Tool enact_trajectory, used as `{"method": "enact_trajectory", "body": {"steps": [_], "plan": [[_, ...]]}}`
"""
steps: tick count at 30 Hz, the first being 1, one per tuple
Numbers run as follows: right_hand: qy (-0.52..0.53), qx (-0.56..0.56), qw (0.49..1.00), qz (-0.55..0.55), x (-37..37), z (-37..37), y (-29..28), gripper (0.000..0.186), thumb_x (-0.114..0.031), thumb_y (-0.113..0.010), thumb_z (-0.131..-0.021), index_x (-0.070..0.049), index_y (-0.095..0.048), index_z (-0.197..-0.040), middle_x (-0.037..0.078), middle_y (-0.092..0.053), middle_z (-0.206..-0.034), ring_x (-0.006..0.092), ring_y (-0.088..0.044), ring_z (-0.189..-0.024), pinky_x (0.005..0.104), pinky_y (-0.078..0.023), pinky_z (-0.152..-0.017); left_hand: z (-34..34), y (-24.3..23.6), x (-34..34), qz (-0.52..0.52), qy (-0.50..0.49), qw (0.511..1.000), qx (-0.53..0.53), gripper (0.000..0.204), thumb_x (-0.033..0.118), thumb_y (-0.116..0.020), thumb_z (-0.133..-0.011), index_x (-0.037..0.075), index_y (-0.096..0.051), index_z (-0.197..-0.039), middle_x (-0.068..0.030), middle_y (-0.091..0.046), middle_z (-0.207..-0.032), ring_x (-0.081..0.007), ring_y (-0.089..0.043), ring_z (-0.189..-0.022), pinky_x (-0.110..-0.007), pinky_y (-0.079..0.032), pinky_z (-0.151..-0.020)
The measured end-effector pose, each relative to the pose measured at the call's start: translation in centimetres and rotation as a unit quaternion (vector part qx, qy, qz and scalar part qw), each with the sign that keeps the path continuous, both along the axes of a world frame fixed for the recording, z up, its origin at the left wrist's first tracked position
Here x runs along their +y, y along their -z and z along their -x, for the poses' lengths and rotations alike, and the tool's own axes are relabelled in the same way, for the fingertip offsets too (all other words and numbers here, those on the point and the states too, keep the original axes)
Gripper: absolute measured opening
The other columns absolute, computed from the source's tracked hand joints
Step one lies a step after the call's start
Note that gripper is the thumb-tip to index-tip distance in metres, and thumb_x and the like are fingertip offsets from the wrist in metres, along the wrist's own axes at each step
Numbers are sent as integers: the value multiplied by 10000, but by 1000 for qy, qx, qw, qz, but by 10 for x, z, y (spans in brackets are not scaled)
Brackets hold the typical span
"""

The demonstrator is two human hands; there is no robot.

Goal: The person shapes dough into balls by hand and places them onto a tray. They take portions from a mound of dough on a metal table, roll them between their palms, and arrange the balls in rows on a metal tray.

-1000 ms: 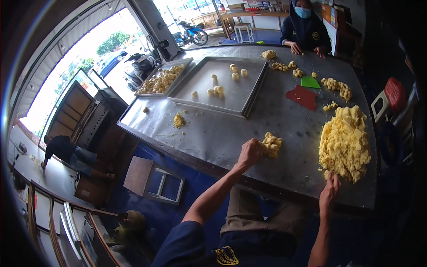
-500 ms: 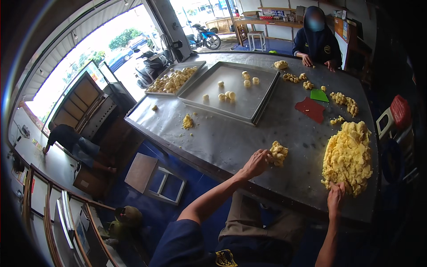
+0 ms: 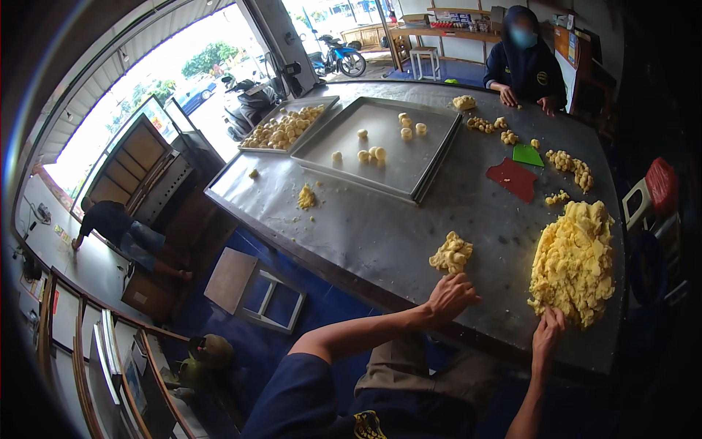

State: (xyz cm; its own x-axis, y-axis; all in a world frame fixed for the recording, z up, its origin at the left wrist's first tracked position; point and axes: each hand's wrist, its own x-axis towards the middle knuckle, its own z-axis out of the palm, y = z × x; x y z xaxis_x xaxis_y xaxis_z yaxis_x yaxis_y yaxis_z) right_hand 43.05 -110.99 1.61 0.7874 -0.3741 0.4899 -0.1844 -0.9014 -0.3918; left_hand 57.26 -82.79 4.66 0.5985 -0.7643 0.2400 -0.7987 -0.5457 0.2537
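Observation:
My left hand (image 3: 451, 298) is over the near edge of the metal table, fingers pointing right and loosely bent. It appears to hold nothing. Just beyond it lies a small clump of yellow dough pieces (image 3: 451, 253). At the near end of a big crumbly mound of yellow dough (image 3: 574, 260), my right hand (image 3: 548, 331) has its fingers pinched at the dough's edge. How much dough is between those fingertips is hidden.
A large metal tray (image 3: 351, 117) holds several dough balls; another tray (image 3: 252, 150) behind it is heaped with them. Red (image 3: 512, 180) and green (image 3: 526, 155) scrapers lie near small dough piles. Across the table a person (image 3: 523, 66) handles dough. A stool (image 3: 252, 289) stands left.
My left hand has left the small dough clump and moved right and nearer to me. My right hand has shifted slightly down at the mound's edge.

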Motion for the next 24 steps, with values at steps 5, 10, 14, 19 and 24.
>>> {"method": "enact_trajectory", "body": {"steps": [5,10,14,19,24], "plan": [[-22,148,989,-3,6,-4,-41,288,115,-622,-809,63,-695,-1083,188,-606,-938,378,-639,-925,438,-511,-790,-42,4,-39,122,-63,970,-202,262,268,-645,-875,56,-673,-1027,-170,-617,-1135,-333,-509,-1240,-486,-368,-1129],[-29,105,994,-2,-28,13,-6,424,88,-597,-887,56,-564,-1308,229,-515,-1241,375,-575,-1112,450,-476,-903,-43,29,-57,98,38,984,-141,368,289,-619,-876,-10,-639,-1090,-273,-520,-1234,-437,-428,-1301,-630,-201,-1190],[69,101,988,-91,20,24,-14,450,85,-469,-949,46,-485,-1397,238,-426,-1437,393,-541,-1204,469,-482,-956,-53,42,-49,133,110,977,-126,487,349,-628,-848,-57,-569,-1110,-284,-493,-1256,-490,-386,-1325,-690,-169,-1173],[52,168,984,8,21,22,-15,426,68,-523,-943,26,-540,-1366,221,-551,-1333,393,-567,-1166,455,-488,-961,-65,41,-54,154,152,973,-81,621,413,-601,-823,-83,-494,-1181,-285,-452,-1338,-453,-351,-1357,-623,-105,-1226],[59,104,993,-17,5,11,-13,341,33,-619,-906,36,-640,-1247,182,-631,-1205,359,-598,-1053,417,-507,-910,-51,35,-54,114,165,971,-131,537,351,-608,-777,-50,-540,-1127,-240,-491,-1200,-404,-443,-1231,-609,-167,-1209]]}}
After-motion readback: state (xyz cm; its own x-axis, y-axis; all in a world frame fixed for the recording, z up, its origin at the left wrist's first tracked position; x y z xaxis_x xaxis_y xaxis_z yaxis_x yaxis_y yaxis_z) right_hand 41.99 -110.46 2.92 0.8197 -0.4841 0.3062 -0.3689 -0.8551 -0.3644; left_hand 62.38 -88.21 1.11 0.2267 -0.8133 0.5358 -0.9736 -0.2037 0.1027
